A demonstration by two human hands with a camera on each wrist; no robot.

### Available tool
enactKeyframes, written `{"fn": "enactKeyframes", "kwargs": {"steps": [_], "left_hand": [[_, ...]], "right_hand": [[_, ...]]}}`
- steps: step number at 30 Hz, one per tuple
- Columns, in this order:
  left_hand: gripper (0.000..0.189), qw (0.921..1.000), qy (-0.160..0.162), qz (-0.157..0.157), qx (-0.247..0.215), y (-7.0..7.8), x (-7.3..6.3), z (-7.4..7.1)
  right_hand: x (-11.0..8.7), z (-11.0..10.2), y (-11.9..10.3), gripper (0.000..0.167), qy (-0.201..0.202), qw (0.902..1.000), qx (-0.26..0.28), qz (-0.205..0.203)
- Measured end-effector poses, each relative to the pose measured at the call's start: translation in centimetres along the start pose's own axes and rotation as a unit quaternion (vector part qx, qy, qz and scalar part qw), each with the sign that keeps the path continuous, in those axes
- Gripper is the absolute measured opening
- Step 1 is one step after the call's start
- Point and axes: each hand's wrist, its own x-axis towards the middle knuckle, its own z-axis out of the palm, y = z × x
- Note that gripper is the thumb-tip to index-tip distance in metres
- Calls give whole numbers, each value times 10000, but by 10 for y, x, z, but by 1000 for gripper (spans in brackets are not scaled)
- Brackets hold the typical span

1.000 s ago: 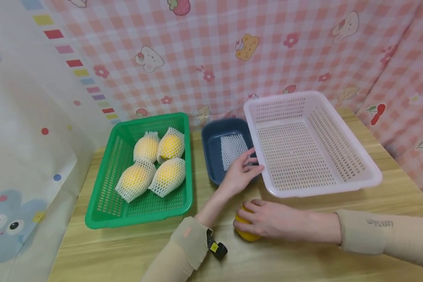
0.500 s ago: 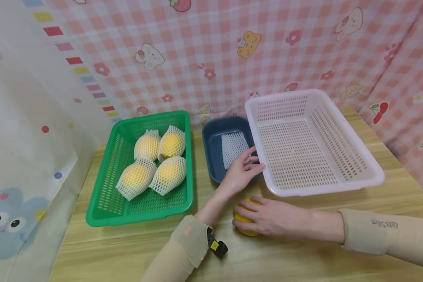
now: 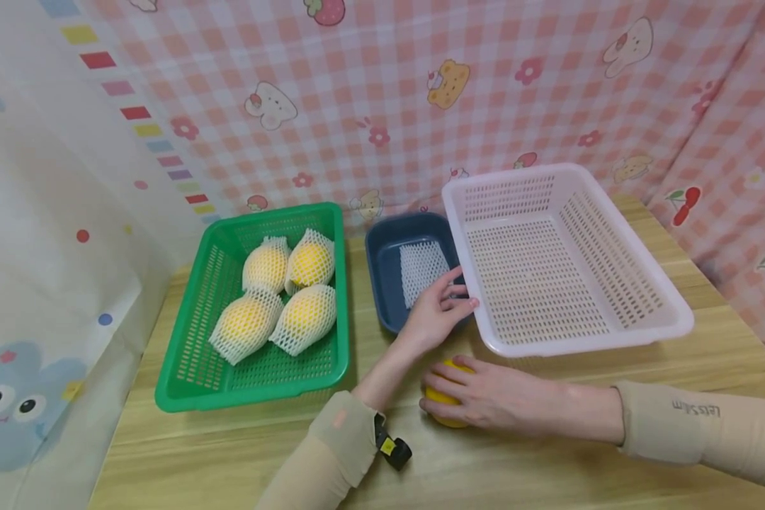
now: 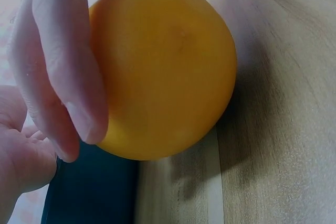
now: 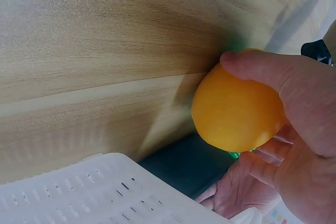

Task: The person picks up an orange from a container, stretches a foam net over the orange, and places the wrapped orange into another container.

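Observation:
My right hand point(image 3: 491, 397) grips a round orange-yellow fruit point(image 5: 236, 111), close over the wooden table, with fingers over its top and far side. Its smooth skin shows bare in both wrist views, and the right thumb lies along one side. My left hand point(image 3: 436, 312) reaches over the navy tray point(image 3: 375, 273) to the pale pink basket point(image 3: 497, 347). The left thumb tip lies on that basket's rim, and the fingertips pass out of sight under its edge. A white foam net sleeve point(image 3: 421, 265) lies flat in the navy tray, partly behind the left hand.
To the left stands a green basket point(image 3: 197, 404) with several yellow fruits point(image 3: 245, 322) in white foam nets. The wooden table point(image 3: 229, 460) extends in front. A pink checked cloth point(image 3: 357, 92) hangs behind. A black strap camera point(image 3: 392, 446) sits on the left wrist.
The right hand has shifted slightly with the fruit, and its fingers lie a little differently on it. The left hand and the containers stay in place.

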Motion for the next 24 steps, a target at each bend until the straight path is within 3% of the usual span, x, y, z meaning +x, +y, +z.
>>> {"fn": "enactKeyframes", "kwargs": {"steps": [14, 19, 24], "left_hand": [[65, 9998, 63, -165, 102, 4, -2, 1], [62, 9980, 192, 32, 602, 2, -6, 0], [56, 9934, 603, 286, 929, 3, -15, -1]], "right_hand": [[-6, -11, 0, 68, -455, 9988, 164, 74], [-8, -17, 0, 71, -493, 9985, 222, 101], [-11, -26, 2, 72, -347, 9982, 451, 170]]}}
